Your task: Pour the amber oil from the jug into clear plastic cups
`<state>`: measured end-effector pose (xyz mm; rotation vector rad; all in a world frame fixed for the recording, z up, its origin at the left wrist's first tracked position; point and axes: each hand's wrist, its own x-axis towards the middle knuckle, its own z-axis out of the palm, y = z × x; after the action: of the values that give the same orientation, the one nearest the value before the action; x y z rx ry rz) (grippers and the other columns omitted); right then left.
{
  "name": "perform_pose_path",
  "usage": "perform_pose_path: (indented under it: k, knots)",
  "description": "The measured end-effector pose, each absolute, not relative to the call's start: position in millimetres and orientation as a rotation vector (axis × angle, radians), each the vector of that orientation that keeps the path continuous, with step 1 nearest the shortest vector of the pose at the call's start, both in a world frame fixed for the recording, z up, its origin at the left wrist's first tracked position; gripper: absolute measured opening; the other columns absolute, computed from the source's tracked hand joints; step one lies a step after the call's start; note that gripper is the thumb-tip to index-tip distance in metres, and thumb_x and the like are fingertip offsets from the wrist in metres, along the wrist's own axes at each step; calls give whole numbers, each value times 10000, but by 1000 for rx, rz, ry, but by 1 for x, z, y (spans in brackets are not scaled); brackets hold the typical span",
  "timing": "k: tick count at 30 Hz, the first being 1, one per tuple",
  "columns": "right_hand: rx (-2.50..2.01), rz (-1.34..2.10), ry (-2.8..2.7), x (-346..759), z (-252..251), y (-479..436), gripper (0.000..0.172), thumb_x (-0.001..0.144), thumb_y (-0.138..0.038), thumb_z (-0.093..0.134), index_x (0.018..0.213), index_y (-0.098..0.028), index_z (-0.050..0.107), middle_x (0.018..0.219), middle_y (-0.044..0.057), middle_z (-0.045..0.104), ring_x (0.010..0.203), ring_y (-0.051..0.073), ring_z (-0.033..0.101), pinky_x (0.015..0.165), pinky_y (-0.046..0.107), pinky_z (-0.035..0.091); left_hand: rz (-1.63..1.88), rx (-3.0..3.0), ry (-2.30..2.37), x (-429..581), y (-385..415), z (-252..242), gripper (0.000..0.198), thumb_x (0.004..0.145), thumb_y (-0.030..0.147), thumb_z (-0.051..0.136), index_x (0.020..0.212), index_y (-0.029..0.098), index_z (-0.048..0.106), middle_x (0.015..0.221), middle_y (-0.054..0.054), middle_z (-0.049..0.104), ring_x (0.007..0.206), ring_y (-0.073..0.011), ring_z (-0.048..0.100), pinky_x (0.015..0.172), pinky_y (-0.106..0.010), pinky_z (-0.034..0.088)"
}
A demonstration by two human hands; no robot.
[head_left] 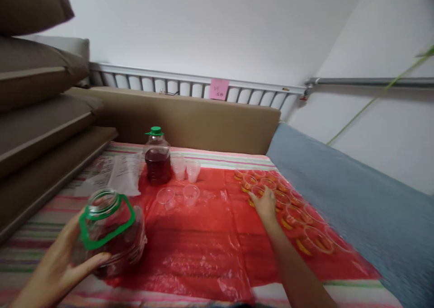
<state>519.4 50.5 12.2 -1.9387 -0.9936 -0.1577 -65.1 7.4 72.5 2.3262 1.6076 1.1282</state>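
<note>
I judge the step in hand to be setting a cup (257, 191) among the other cups (295, 215), which crowd to the right of my right hand's (266, 204) fingers and beyond them; that arm reaches well forward from the lower right, back of the hand up, thumb on the cup's left and fingers on its right; whether they pinch it or merely straddle it, I cannot tell; my left hand (69, 262) grasps the jar (125, 244), palm against its near left side and thumb across the low front, uncapped mouth above my fingers and green handle (93, 243) slack round the neck; the next move, I think, calls for the right fingers to part cleanly and lift without snagging a rim while the left steadies the jar; two lone cups (191, 195) stand between my hands, farther out, with the stacks (178, 168) and bottle (158, 163) beyond
</note>
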Motion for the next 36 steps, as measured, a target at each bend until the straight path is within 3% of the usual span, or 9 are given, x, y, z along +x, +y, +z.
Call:
perform_pose_path:
  k: [3, 6, 9, 14, 22, 27, 29, 31, 36]
  knots:
    - [-1841, -221, -1197, 484, 29, 45, 545, 795, -396, 547, 1240, -81, 539, 1403, 273, 452, 1333, 387, 380, 1076, 577, 287, 1114, 2349, 1545, -62, 6, 75, 865, 750, 526, 666, 1480, 352, 236, 1477, -79, 450, 1302, -357, 482, 1086, -565, 377]
    - [-1752, -91, -1539, 419, 32, 46, 445, 874, -326, 454, 1249, -116, 570, 1316, 211, 551, 1272, 306, 476, 1075, 501, 351, 1220, 2339, 1489, -53, 6, 78, 854, 758, 531, 658, 1476, 291, 263, 1462, -132, 450, 1321, -379, 449, 1090, -594, 352]
    - [-1756, 11, -1664, 348, 20, 57, 387, 843, -273, 536, 1207, -177, 626, 1252, 157, 614, 1206, 274, 551, 1007, 424, 442, 1251, 2344, 1441, -47, 6, 82, 859, 761, 516, 669, 1473, 250, 268, 1452, -164, 453, 1324, -380, 445, 1083, -601, 358]
    - [-1803, 96, -1728, 290, 9, 68, 162, 831, -202, 562, 876, -176, 716, 1011, 133, 686, 974, 248, 652, 885, 356, 504, 1262, 2346, 1380, -42, 3, 90, 869, 766, 472, 689, 1478, 242, 247, 1471, -172, 426, 1351, -363, 417, 1097, -591, 338]
    - [-1795, 130, -1800, 292, 15, 18, 158, 833, -225, 560, 731, -206, 679, 874, 100, 686, 863, 250, 675, 826, 361, 529, 1297, 2205, 1335, -33, -2, 98, 923, 714, 490, 732, 1479, 249, 276, 1494, -169, 409, 1383, -367, 372, 1136, -571, 279]
    - [-1813, 109, -1765, 291, 33, 0, 156, 780, -224, 601, 886, -181, 707, 1045, 163, 699, 1026, 329, 663, 891, 482, 521, 1302, 2193, 1292, -32, -4, 98, 928, 716, 501, 731, 1482, 227, 283, 1510, -186, 386, 1399, -362, 345, 1148, -563, 257]
    - [-1686, 56, -1722, 276, 60, -13, 232, 823, -272, 577, 992, -167, 697, 1193, 197, 650, 1128, 344, 617, 943, 523, 491, 1301, 2188, 1285, -31, -3, 98, 937, 714, 510, 731, 1484, 219, 282, 1514, -195, 379, 1402, -361, 340, 1151, -562, 250]
    - [-1399, 20, -1717, 251, 93, -31, 274, 901, -307, 509, 1100, -197, 662, 1296, 163, 605, 1189, 296, 583, 988, 503, 472, 1292, 2189, 1273, -30, -4, 98, 948, 714, 520, 730, 1488, 218, 275, 1526, -197, 361, 1413, -352, 324, 1157, -556, 242]
    - [-924, -70, -1907, 178, 153, -60, 312, 920, -265, 563, 1227, -213, 572, 1238, 114, 641, 1171, 252, 567, 1016, 484, 432, 1308, 2126, 1181, -27, -14, 108, 923, 722, 500, 735, 1486, 230, 293, 1571, -164, 300, 1448, -324, 256, 1183, -533, 188]
